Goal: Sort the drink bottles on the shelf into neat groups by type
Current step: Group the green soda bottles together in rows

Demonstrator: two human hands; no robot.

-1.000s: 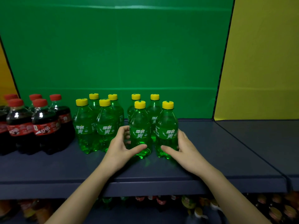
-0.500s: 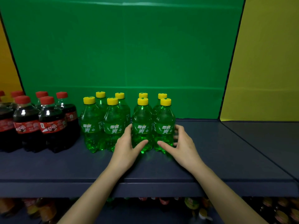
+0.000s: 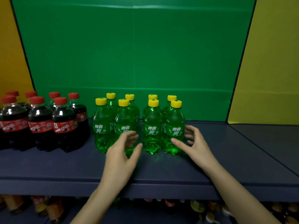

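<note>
1. Left hand [image 3: 123,152] is held with fingers spread and gripping nothing, just in front of the green bottles [image 3: 152,126]. Its fingertips are blurred, so contact cannot be told.
2. Right hand [image 3: 195,143] is loosely cupped with fingers apart beside the rightmost front bottle, and no grip is seen.
3. Eight green bottles are stood upright on the shelf [image 3: 161,167] in two clusters of four with a gap between. Cola bottles [image 3: 40,123] are grouped at the left.
4. Tidying the green group is judged the step in hand, with sorting nearly done.
5. Next, the right cluster should be pushed leftward, low down, so nothing is tipped.
</note>
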